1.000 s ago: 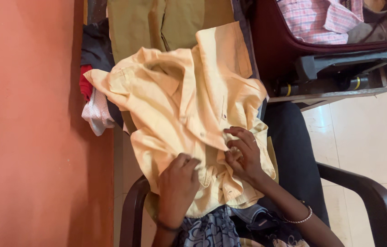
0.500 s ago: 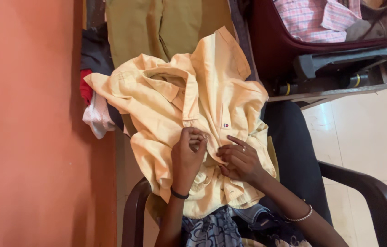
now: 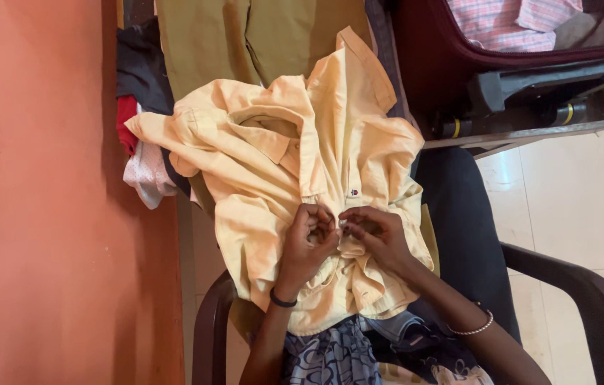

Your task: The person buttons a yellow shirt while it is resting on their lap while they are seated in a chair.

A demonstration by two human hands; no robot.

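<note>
Nearest me, my left hand (image 3: pixel 307 239) and right hand (image 3: pixel 379 239) met over my lap, fingertips of both pinched shut on the front edges of the yellow shirt (image 3: pixel 280 171), at a spot just below its small chest mark. The shirt lay rumpled across my knees and the brown chair (image 3: pixel 573 285), collar up and away from me. By my judgement I was fastening it: the front above my fingers looked closed, while the part nearer me hung loose and unsorted, and no folding had begun. Beyond the shirt lay olive trousers (image 3: pixel 245 43), with a heap of clothes (image 3: pixel 141 135) against the orange wall (image 3: pixel 38 192), and farthest off an open suitcase (image 3: pixel 501 43).
</note>
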